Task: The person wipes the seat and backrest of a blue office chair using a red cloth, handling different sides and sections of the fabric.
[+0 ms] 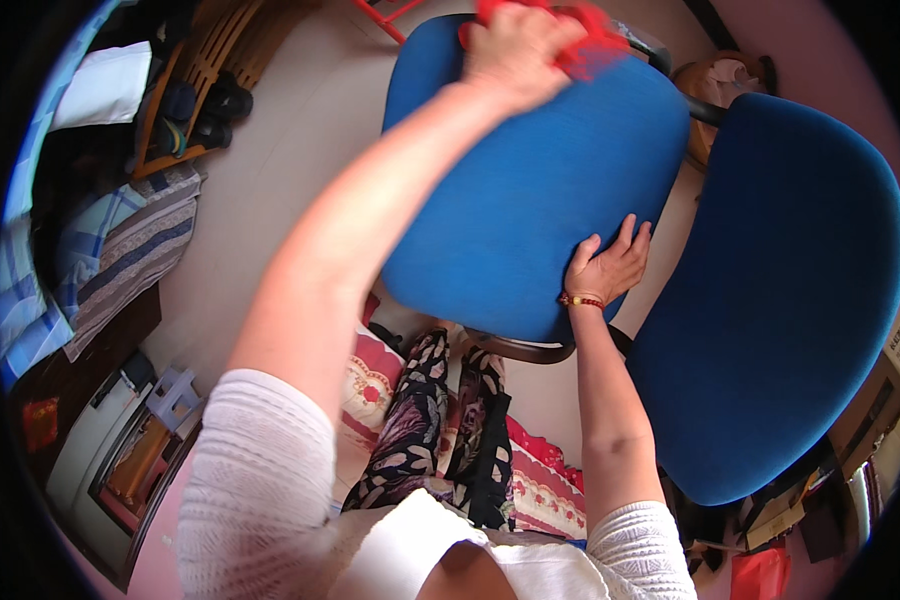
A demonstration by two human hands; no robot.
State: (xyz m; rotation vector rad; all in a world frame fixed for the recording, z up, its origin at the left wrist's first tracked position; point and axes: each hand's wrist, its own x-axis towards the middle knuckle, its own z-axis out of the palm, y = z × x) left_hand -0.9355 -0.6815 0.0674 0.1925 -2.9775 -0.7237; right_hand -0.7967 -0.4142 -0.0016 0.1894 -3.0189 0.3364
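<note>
Red cloth (600,45) is bunching beneath the left hand (518,50) at the top of the frame (whether its blurred fingers are gripping, I cannot tell); right of centre, the right hand (608,272), fingers spread, is resting on the blue seat (530,200).

The chair seat (530,210) is plain bright blue, the backrest (780,290) a deeper blue. The cloth (596,45) at the seat's far edge is vivid red. The trousers (408,440) are black with pale, leaf-like shapes; the sleeves (260,440) are white; the bracelet (582,300) is dark red with a yellowish bead.
</note>
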